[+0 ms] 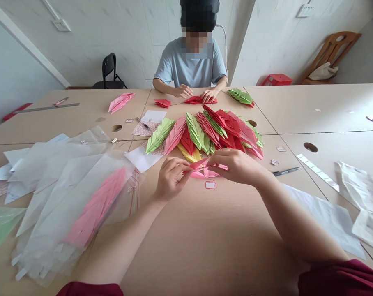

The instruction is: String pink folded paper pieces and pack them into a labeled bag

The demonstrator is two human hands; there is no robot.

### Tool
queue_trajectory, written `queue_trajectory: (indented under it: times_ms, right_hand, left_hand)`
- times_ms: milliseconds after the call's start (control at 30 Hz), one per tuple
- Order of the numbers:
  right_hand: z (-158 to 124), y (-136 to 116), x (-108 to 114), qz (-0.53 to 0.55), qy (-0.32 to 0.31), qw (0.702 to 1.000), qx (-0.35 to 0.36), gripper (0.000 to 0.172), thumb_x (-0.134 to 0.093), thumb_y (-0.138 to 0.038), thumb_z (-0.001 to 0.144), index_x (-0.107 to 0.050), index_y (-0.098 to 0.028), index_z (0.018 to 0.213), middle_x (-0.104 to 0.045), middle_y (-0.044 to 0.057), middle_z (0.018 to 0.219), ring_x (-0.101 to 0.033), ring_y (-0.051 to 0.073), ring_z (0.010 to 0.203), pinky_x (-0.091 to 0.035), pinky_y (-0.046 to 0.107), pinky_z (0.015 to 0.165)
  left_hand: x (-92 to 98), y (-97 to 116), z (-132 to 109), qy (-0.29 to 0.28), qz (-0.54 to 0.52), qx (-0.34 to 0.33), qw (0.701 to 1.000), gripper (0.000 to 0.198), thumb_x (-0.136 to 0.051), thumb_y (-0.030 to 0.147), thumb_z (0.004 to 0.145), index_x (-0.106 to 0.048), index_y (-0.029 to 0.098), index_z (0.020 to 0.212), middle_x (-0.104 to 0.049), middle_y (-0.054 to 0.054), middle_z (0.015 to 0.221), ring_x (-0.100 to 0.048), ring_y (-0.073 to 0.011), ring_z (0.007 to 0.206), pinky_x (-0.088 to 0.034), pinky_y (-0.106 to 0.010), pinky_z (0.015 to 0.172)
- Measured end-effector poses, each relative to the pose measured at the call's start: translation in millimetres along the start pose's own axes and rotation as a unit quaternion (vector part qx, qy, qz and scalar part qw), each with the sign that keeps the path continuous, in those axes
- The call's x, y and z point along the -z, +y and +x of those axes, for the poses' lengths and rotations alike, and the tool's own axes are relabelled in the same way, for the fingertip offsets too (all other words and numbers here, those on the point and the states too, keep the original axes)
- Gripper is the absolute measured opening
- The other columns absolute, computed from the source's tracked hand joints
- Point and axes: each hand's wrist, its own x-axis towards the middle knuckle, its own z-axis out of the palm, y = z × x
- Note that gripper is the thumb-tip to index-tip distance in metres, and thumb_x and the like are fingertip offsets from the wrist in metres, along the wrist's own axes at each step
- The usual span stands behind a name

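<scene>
Two hands, left hand (171, 179), right hand (237, 164), pinch one pink paper piece (205, 169).

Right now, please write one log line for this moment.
left hand: pinching pink folded paper | right hand: pinching same paper | behind: folded leaf pile

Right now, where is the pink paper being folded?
Head view, centre of the table: the pink paper is pinched between the left hand and right hand, just nearer than the pile of folded paper leaves.
</scene>
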Motion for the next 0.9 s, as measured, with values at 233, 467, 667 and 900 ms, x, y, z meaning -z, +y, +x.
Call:
queue_trajectory:
  times_ms: [233, 467, 667, 900]
  right_hand:
    - [6, -7, -16, -0.006, 0.009, 1.0, 0.027, 0.02, -0.046, -0.019, 0.094, -0.061, -0.018, 0.082, -0.061, 0.003, 0.078, -0.051, 0.014, 0.068, -0.038, 0.027, 0.064]
    - [10, -11, -30, -0.014, 0.036, 0.998, 0.047, 0.022, -0.041, -0.02, 0.096, -0.059, -0.018, 0.082, -0.06, 0.004, 0.079, -0.049, 0.014, 0.07, -0.036, 0.028, 0.066]
    - [8, -5, -20, 0.012, 0.042, 0.999, 0.025, 0.021, -0.043, -0.014, 0.093, -0.057, -0.018, 0.078, -0.057, 0.003, 0.073, -0.047, 0.014, 0.067, -0.037, 0.027, 0.063]
    - [0, 10, 12, 0.082, 0.076, 0.994, -0.01, 0.016, -0.047, -0.015, 0.092, -0.06, -0.019, 0.083, -0.063, 0.004, 0.082, -0.056, 0.013, 0.071, -0.045, 0.026, 0.062]
  left_hand:
    - [-7.2, 13, 3, -0.003, -0.004, -0.004, 1.0, 0.008, -0.063, 0.024, 0.086, -0.068, 0.022, 0.092, -0.066, -0.004, 0.094, -0.059, -0.0169, 0.089, -0.046, -0.034, 0.085]
    - [-7.3, 22, 4, -0.034, 0.011, 0.026, 0.999, 0.006, -0.058, 0.023, 0.088, -0.063, 0.02, 0.091, -0.065, -0.005, 0.097, -0.058, -0.0189, 0.093, -0.042, -0.035, 0.086]
    - [-1.4, 13, 6, -0.064, 0.003, 0.05, 0.997, 0.01, -0.051, 0.024, 0.091, -0.059, 0.019, 0.087, -0.066, -0.004, 0.102, -0.057, -0.0191, 0.097, -0.039, -0.037, 0.093]
    - [5.0, -11, 5, -0.029, -0.014, 0.082, 0.996, 0.011, -0.052, 0.027, 0.09, -0.058, 0.019, 0.085, -0.065, -0.004, 0.1, -0.058, -0.0192, 0.101, -0.037, -0.039, 0.1]
